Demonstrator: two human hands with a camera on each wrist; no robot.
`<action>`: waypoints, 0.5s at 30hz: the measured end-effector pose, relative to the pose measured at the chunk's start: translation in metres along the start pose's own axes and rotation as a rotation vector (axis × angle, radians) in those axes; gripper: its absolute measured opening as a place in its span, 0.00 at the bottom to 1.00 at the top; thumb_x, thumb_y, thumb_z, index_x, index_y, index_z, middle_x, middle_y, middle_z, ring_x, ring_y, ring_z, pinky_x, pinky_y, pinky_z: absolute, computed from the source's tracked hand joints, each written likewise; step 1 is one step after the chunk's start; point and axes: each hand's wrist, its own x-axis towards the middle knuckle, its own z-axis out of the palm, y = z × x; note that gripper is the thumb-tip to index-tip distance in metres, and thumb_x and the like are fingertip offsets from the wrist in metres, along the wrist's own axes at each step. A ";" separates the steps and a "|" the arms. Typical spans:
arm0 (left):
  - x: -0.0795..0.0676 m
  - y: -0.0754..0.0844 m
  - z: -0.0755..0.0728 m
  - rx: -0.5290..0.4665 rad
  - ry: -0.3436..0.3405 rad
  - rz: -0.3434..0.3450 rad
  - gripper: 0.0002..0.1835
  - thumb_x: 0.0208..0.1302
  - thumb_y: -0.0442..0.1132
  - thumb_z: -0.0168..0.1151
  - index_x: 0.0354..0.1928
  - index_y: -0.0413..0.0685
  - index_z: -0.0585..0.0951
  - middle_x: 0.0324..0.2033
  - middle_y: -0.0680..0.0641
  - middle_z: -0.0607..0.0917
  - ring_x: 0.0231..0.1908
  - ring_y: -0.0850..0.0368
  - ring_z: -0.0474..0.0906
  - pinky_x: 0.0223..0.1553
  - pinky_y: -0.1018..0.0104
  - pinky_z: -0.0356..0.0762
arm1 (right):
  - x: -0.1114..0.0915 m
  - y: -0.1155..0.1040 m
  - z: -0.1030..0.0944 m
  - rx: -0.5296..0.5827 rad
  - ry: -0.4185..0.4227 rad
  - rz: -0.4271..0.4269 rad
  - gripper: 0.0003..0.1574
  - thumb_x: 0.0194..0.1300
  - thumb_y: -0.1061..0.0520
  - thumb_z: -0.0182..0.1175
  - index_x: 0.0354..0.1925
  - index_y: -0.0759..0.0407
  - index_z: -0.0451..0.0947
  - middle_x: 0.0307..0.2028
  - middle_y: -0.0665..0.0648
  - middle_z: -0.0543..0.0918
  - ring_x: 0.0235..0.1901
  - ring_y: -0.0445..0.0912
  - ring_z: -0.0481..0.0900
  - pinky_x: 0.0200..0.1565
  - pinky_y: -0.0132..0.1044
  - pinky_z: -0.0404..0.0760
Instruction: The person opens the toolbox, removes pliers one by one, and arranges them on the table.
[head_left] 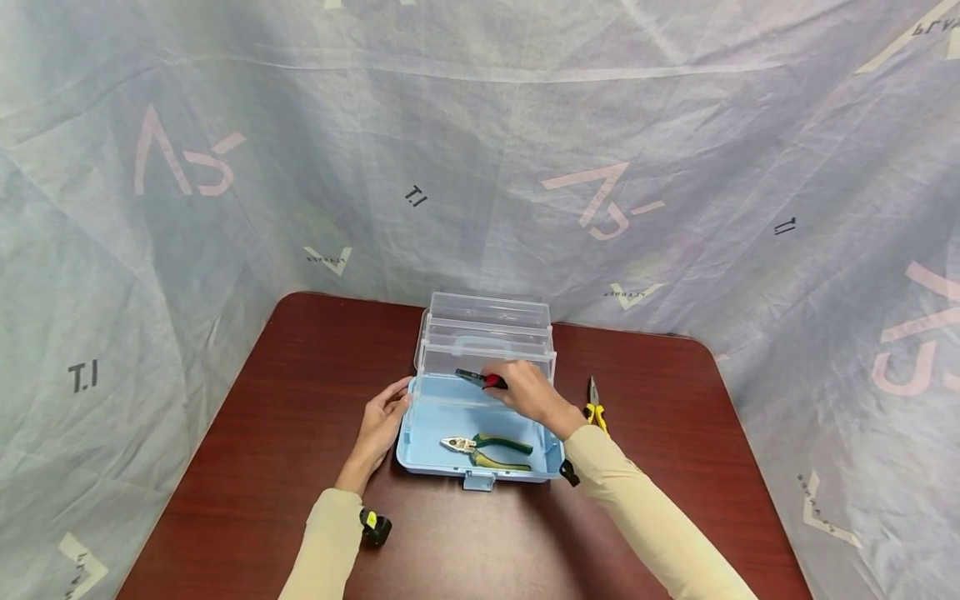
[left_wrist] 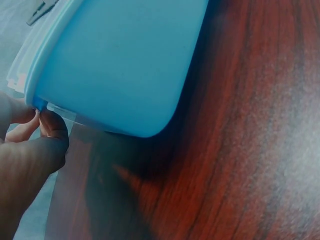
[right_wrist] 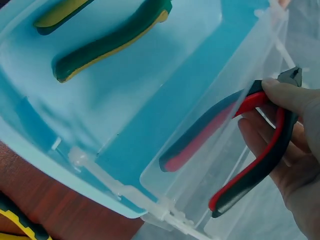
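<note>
An open light-blue toolbox [head_left: 435, 412] with clear folding trays [head_left: 487, 337] stands on the table. My left hand [head_left: 381, 425] pinches the rim at its back left corner, as the left wrist view also shows. With my right hand [head_left: 521, 387] I grip red-and-black pliers [right_wrist: 250, 107] near their joint, over the trays. One handle of them shows through the clear tray wall in the right wrist view, and the other hangs in front of my palm. Green-and-yellow combination pliers [head_left: 487, 447] lie on the toolbox floor, jaws pointing left.
Yellow-and-black long-nose pliers [head_left: 595, 408] lie on the brown table [head_left: 660, 400] right of the toolbox. A latch [head_left: 478, 482] sticks out at the toolbox front. Grey printed cloth [head_left: 480, 167] hangs behind and around the table.
</note>
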 end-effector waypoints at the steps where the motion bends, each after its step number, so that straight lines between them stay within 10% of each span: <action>1: 0.001 -0.001 0.000 -0.008 0.001 -0.008 0.22 0.69 0.31 0.52 0.64 0.36 0.69 0.57 0.34 0.70 0.51 0.50 0.70 0.44 0.76 0.72 | -0.001 0.001 -0.002 0.006 0.010 0.003 0.12 0.59 0.56 0.67 0.44 0.52 0.83 0.33 0.49 0.85 0.26 0.37 0.78 0.29 0.32 0.77; 15: 0.009 -0.023 -0.001 0.014 0.042 0.030 0.20 0.69 0.33 0.54 0.63 0.42 0.72 0.55 0.39 0.72 0.49 0.54 0.72 0.44 0.77 0.71 | -0.022 0.020 -0.033 0.245 0.208 0.122 0.12 0.55 0.58 0.70 0.40 0.55 0.83 0.32 0.49 0.84 0.28 0.37 0.80 0.29 0.32 0.78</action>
